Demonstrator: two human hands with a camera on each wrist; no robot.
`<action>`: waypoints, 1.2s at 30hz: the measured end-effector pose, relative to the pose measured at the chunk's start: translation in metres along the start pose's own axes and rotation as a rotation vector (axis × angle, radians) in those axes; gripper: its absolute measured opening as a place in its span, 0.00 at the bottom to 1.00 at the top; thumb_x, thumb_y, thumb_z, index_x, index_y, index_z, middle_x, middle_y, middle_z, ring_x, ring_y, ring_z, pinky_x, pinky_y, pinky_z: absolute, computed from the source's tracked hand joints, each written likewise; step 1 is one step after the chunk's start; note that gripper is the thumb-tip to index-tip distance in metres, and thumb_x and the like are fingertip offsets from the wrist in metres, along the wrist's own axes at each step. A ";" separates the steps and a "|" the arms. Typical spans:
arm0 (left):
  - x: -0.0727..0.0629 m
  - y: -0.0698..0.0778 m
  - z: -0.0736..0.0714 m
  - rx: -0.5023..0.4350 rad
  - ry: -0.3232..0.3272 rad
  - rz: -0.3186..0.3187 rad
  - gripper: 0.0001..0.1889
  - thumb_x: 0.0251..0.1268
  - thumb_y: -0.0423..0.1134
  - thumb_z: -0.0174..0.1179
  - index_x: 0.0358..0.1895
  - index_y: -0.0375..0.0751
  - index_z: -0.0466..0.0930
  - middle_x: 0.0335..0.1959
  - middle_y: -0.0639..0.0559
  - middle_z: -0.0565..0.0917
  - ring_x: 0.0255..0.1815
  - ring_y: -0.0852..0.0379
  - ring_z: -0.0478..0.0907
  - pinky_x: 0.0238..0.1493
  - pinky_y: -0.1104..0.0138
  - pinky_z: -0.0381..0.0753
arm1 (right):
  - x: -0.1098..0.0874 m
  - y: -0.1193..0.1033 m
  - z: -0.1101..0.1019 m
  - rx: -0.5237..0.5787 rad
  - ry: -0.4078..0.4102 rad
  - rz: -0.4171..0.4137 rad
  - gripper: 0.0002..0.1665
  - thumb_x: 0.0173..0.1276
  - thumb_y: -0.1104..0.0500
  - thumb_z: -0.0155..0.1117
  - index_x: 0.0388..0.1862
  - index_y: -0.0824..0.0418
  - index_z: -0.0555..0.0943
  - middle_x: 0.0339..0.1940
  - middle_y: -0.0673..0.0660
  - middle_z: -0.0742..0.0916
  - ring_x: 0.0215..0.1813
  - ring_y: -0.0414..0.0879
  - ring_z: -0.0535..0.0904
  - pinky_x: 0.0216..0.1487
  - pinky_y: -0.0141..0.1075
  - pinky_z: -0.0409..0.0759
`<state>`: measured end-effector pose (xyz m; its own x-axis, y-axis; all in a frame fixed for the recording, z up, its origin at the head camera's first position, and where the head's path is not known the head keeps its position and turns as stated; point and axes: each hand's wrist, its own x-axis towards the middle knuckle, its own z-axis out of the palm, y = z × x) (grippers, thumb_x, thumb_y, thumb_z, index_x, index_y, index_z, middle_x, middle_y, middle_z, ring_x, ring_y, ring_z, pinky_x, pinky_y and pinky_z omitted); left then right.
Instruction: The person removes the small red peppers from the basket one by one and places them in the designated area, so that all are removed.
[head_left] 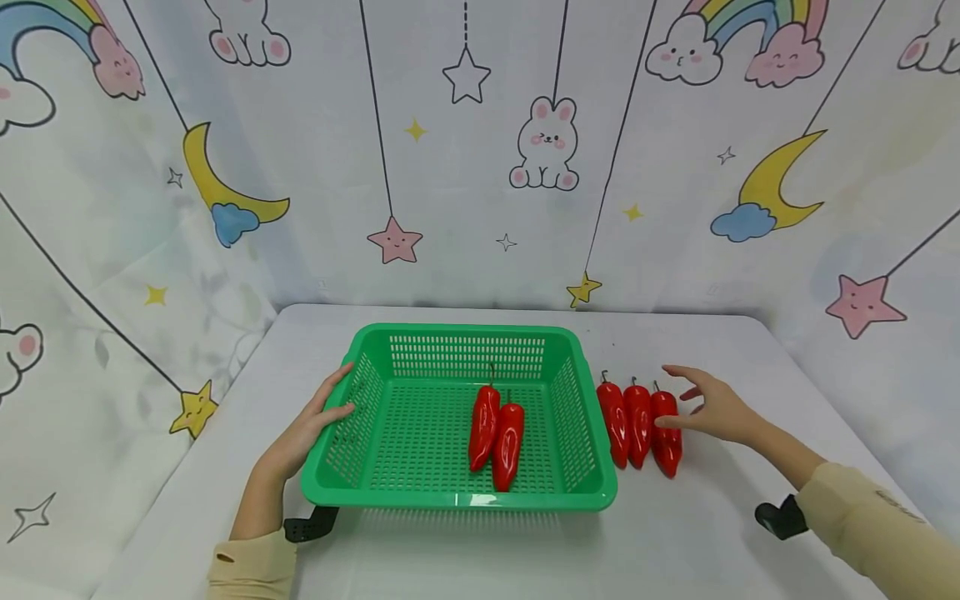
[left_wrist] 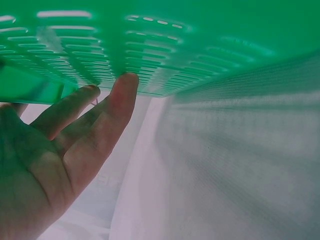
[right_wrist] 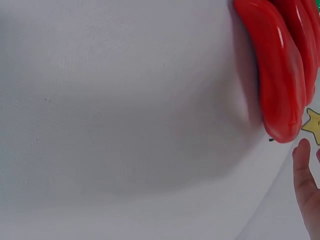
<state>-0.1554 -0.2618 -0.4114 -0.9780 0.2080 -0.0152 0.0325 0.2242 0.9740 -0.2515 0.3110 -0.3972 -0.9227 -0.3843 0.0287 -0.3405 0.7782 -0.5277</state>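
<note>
A green plastic basket [head_left: 457,500] with slotted walls stands on the table, holding two red chili peppers [head_left: 484,425] side by side, right of its middle. My left hand [head_left: 303,429] grips its left rim, the thumb over the edge; in the left wrist view the fingers [left_wrist: 122,100] lie against the outer wall. Three more red peppers [head_left: 638,421] lie in a row just right of the basket, stems away from me. Beside the rightmost pepper [head_left: 667,442] my right hand [head_left: 712,408] holds nothing, thumb and fingers spread apart. Its thumb overlaps that pepper in the head view; contact is unclear.
The white table [head_left: 465,554] extends around the basket and peppers. Behind it hangs a pale curtain [head_left: 450,167] printed with stars, moons and bunnies. A black band [head_left: 311,525] circles the left wrist, and another black strap [head_left: 782,517] shows at the right.
</note>
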 end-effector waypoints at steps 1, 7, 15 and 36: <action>0.000 0.000 0.000 -0.001 -0.001 0.000 0.31 0.72 0.41 0.43 0.73 0.56 0.39 0.73 0.47 0.35 0.69 0.40 0.40 0.58 0.41 0.53 | 0.000 -0.001 -0.002 0.000 0.015 -0.017 0.51 0.46 0.47 0.74 0.66 0.64 0.62 0.59 0.71 0.70 0.47 0.62 0.74 0.32 0.43 0.80; 0.000 0.000 0.000 -0.001 0.001 0.001 0.31 0.72 0.41 0.43 0.73 0.55 0.39 0.73 0.47 0.35 0.70 0.40 0.38 0.59 0.40 0.51 | -0.001 -0.015 -0.009 0.010 0.072 -0.080 0.49 0.48 0.49 0.74 0.66 0.62 0.63 0.59 0.67 0.71 0.46 0.60 0.76 0.32 0.37 0.80; 0.000 -0.001 0.001 0.003 0.006 0.001 0.31 0.72 0.41 0.43 0.73 0.56 0.40 0.73 0.47 0.35 0.70 0.40 0.37 0.59 0.39 0.48 | 0.001 -0.038 -0.017 0.016 0.112 -0.118 0.46 0.46 0.51 0.75 0.62 0.63 0.65 0.56 0.65 0.74 0.44 0.58 0.78 0.31 0.34 0.79; -0.001 0.000 0.000 0.021 0.013 0.002 0.32 0.71 0.42 0.44 0.73 0.57 0.41 0.73 0.48 0.35 0.70 0.40 0.33 0.58 0.36 0.44 | 0.018 -0.093 -0.027 0.035 0.149 -0.179 0.43 0.47 0.51 0.75 0.60 0.62 0.66 0.54 0.61 0.76 0.44 0.55 0.78 0.39 0.45 0.79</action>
<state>-0.1548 -0.2622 -0.4117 -0.9805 0.1961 -0.0099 0.0390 0.2436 0.9691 -0.2412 0.2452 -0.3243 -0.8654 -0.4353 0.2484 -0.4974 0.6852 -0.5321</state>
